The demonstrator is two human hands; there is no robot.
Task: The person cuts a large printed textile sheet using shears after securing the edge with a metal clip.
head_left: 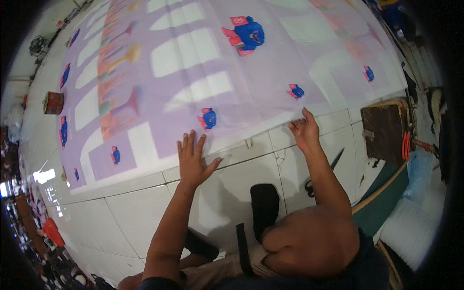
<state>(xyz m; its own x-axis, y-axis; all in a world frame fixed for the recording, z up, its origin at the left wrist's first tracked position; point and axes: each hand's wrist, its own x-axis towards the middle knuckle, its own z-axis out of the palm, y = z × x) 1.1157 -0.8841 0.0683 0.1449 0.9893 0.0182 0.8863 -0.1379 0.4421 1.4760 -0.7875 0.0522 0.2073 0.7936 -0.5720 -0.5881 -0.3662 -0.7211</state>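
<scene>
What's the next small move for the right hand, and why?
Perhaps flatten the right hand against the near edge of the printed sheet: it is at that edge, partly curled, contact unclear, while the left hand lies spread near the same edge.

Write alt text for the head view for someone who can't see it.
A person's left hand rests flat and spread at the near edge of a large lilac sheet printed with blue cartoon figures, laid on a white tiled floor; the right hand, loosely curled, is at the same edge. Scissors lie partly hidden by the right forearm.
</scene>
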